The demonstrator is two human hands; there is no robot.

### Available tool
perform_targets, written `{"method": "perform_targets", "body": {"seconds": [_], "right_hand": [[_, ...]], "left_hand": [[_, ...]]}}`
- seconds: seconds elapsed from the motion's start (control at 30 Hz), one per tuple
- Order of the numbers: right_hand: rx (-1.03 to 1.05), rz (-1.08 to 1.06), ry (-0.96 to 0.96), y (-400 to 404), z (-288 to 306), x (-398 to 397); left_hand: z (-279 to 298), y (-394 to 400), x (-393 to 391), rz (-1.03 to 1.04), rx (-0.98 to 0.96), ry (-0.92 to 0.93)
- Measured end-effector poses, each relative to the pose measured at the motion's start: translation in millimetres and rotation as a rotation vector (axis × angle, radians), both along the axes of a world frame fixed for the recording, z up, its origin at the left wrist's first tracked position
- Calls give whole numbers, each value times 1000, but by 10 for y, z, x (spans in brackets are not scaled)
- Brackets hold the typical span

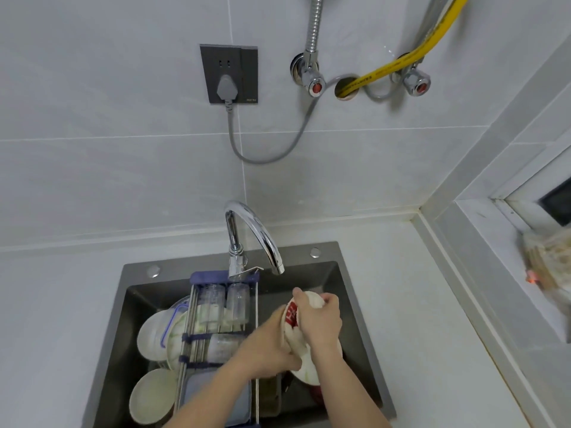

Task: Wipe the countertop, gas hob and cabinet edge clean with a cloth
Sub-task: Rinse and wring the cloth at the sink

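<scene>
Both hands clench one white-and-red cloth [293, 330] over the dark sink [355, 304], just below the chrome tap [262, 233]: my right hand [319, 322] grips its top, my left hand [268, 353] its lower end.

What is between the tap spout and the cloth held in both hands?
Nothing: the head view shows only open air and dark sink between the spout and the cloth.
</scene>
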State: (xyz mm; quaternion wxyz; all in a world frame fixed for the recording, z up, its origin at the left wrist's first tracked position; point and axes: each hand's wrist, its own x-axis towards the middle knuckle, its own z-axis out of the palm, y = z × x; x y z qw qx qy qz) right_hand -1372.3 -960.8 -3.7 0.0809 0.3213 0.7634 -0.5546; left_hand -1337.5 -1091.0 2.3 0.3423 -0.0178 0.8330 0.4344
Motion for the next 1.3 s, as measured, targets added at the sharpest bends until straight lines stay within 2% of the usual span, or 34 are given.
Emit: {"method": "perform_targets", "body": {"seconds": [0.07,0.1,0.17,0.23,0.3,0.37,0.43,0.5,0.6,0.67,0.77,0.9,1.03,1.2,1.3], "right_hand": [[-85,-34,-15,-95,50,43],[-145,-37,-14,-121,59,50],[-252,45,2,-158,159,73],[-252,235,42,-137,290,113],[-19,471,180,-42,350,181],[358,652,360,142,343,277],[717,787,472,305,299,404],[966,872,616,383,293,449],[989,990,848,423,386,353],[971,1098,896,449,482,260],[975,1241,873,481,567,134],[1123,1299,915,588,591,10],[1151,1420,730,592,701,-6],[1230,1445,435,503,806,4],[1262,1495,323,436,804,-2]], "left_hand": [[11,38,95,59,-155,195],[-10,37,110,117,-165,221],[-7,-54,111,229,-108,133],[25,-184,71,308,2,52],[161,-330,15,301,65,28],[293,-433,-82,257,99,-8],[453,-531,-128,196,152,-102],[595,-602,-147,111,223,-165],[769,-616,-168,-8,239,-216],[835,-558,-204,-67,194,-237],[912,-381,-225,-219,23,-217],[990,-43,-212,-385,-258,-91],[977,162,-176,-412,-437,-33],[945,461,-51,-381,-854,237],[808,471,-19,-367,-952,295]]}}
